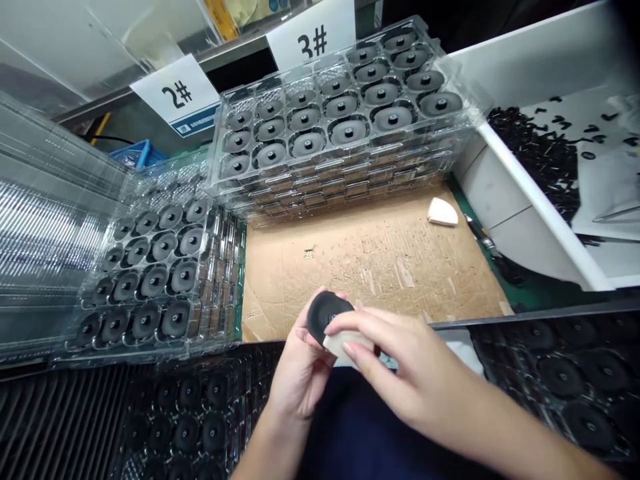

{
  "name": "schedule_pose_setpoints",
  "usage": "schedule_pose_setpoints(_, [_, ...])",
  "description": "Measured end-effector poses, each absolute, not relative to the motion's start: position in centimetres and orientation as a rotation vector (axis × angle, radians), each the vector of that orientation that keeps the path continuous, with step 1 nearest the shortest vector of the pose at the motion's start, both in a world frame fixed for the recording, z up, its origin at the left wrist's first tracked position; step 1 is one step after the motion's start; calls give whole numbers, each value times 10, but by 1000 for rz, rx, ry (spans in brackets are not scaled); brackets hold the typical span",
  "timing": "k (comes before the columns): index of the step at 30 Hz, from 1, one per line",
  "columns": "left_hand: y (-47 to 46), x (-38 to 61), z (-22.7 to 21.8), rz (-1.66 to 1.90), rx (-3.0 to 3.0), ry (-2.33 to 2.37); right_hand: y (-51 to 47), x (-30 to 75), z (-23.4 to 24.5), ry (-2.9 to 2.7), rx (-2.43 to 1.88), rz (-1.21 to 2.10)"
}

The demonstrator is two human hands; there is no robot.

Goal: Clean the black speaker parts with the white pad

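Left arm: rises from the bottom edge of the frame, just left of centre, over a dark blue garment [360,427], with the palm turned toward the right hand.

Left hand [300,380]: partly curled, cupping a black round disc [327,317] from below and behind.

Right arm: comes in from the lower right and reaches across the body.

Right hand [405,360]: fingers lie close together and almost straight, pinching a pale pad [347,348] against the lower edge of the disc (its exact material is hard to tell).

Black round disc: held between both hands at lower centre, with its dark face tilted up and partly covered by the right fingers [367,333].

Below the hands: clear plastic trays [190,413] of black round parts fill the bottom edge at both sides.

Bench: a sheet of cardboard [370,267] lies beyond the hands, with a white wedge-shaped piece [443,212] near its far right corner.

Left and top: stacked clear trays [150,280] and [340,113] hold rows of similar parts, beside the signs 2# [175,93] and 3# [313,33].

Upper right: a white bin [540,180] holds small black pieces.
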State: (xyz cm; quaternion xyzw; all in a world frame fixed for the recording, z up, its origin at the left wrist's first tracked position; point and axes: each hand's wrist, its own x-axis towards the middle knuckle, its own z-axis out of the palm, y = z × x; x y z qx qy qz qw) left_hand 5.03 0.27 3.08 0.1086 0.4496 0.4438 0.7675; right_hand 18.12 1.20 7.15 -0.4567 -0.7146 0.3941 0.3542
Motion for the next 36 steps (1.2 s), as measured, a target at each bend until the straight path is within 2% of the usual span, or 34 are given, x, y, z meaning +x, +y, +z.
schedule_pose_setpoints(1, [3,51,32,979,243,976,13,180,71,-1858,-1211,1003])
schedule_pose_setpoints(5, [2,55,39,940,277,924,8,178,65,-1796,-1266,563])
schedule_pose_setpoints(10, [-1,49,41,966,269,936,-8,178,68,-1786,-1151,845])
schedule_pose_setpoints(15, [-3,51,46,910,317,902,1,173,72,-1778,-1177,575])
schedule_pose_setpoints(18, [-4,46,50,921,259,863,-11,185,74,-1854,-1049,726])
schedule_pose_setpoints(21, [-7,44,52,924,206,827,-23,205,75,-1915,-1240,821])
schedule_pose_setpoints(24, [-9,47,51,919,199,776,-18,215,78,-1956,-1421,573])
schedule_pose_setpoints(27, [-8,46,53,1019,251,752,-1,213,78,-2038,-1236,324])
schedule_pose_setpoints(30, [-7,37,55,1036,298,777,9,214,72,-1983,-1134,498])
schedule_pose_setpoints(36, [-10,29,47,927,263,720,-10,222,29,-1592,-1502,942])
